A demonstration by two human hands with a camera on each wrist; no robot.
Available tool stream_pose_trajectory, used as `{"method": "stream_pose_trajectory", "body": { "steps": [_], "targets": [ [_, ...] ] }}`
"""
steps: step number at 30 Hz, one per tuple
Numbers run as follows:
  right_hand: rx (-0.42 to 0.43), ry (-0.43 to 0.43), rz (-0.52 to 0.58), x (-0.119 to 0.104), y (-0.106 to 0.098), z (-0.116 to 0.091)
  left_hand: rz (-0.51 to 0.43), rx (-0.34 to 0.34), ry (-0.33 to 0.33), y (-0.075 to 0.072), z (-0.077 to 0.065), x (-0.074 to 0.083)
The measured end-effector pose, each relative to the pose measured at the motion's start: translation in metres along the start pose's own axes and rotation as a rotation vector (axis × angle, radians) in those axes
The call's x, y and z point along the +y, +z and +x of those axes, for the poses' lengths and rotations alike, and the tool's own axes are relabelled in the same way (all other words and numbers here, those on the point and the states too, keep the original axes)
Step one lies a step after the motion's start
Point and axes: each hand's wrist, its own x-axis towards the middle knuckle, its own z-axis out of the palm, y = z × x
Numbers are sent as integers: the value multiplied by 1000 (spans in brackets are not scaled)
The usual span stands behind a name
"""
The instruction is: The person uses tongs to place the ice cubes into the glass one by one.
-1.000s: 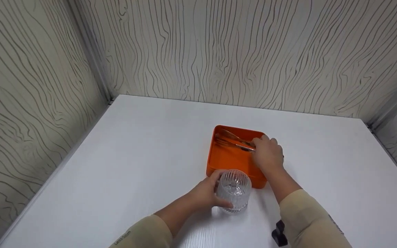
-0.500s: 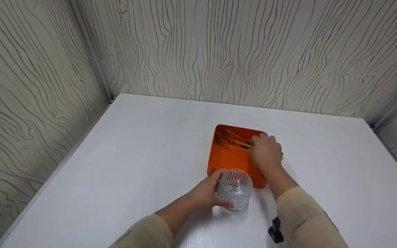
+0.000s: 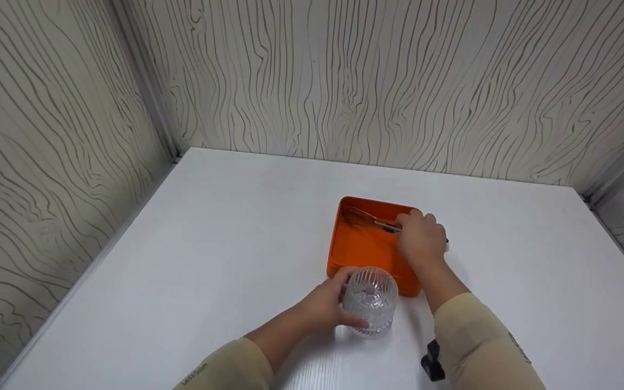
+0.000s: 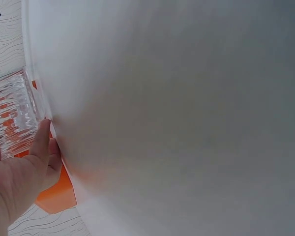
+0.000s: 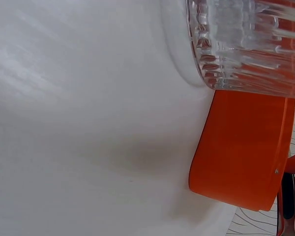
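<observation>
My left hand point(image 3: 320, 306) grips a clear ribbed glass point(image 3: 372, 303) from its left side, thumb low on the near wall. The glass stands on the white table, just in front of an orange box point(image 3: 363, 249). Over the box's right side, my right hand point(image 3: 421, 238) holds metal cutlery point(image 3: 363, 214) by the handles. The cutlery's heads lean toward the box's far left corner; at least one looks like a fork, though blur hides the exact kinds. In the right wrist view, a dark handle point(image 5: 287, 196) shows between the right fingers, beyond the orange wall.
A small black object point(image 3: 432, 362) lies on the white table point(image 3: 225, 244) beside the right sleeve, partly hidden by it. Wood-patterned panels point(image 3: 312, 81) rise behind the table and along both sides.
The cutlery pieces in my right hand have drawn together and now overlap, where they were spread apart before. My left hand and the glass have stayed almost still.
</observation>
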Motion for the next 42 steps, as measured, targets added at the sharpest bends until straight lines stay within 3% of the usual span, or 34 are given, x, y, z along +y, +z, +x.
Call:
{"method": "stream_pose_trajectory", "body": {
  "steps": [6, 27, 42],
  "targets": [
    [25, 17, 12, 2, -1, -1, 5, -13, 14, 0, 0, 0],
    [-19, 25, 33, 0, 1, 3, -11, -19, 44, -1, 0, -2],
    [-30, -18, 27, 13, -6, -3, -10, -16, 39, -1, 0, -1]
  ]
}}
